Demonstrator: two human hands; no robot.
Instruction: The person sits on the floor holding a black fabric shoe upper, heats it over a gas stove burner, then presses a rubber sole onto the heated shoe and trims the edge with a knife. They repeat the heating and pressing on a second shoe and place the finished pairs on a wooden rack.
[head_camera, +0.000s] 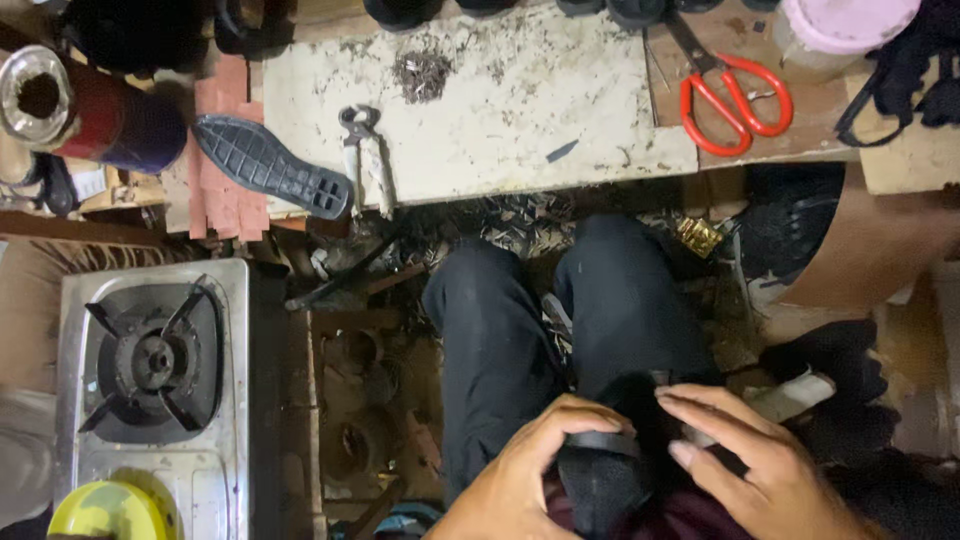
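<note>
Grime and dried glue cover the pale tabletop at the top of your view, its surface chipped and stained. Red-handled scissors lie on a brown board at its right end, near a pink-lidded container. A pair of pincers rests at the tabletop's front left edge, with a small heap of dark nails further back. Just left of the pincers, a dark blue shoe sole lies tread-up across reddish strips. A red and blue metal cylinder sits in the top left corner. Lower left stands a single-burner gas stove, and a yellow round object shows at its near edge. The floor between the stove and your legs is cluttered with dark scraps and tools that are hard to tell apart.

You sit with both knees in dark trousers pointing toward the tabletop. Your left hand curls around the black shoe upper on your lap, thumb and fingers closed on its left side. Your right hand lies over the shoe's right side, fingers stretched out flat and pressing against it rather than gripping.
</note>
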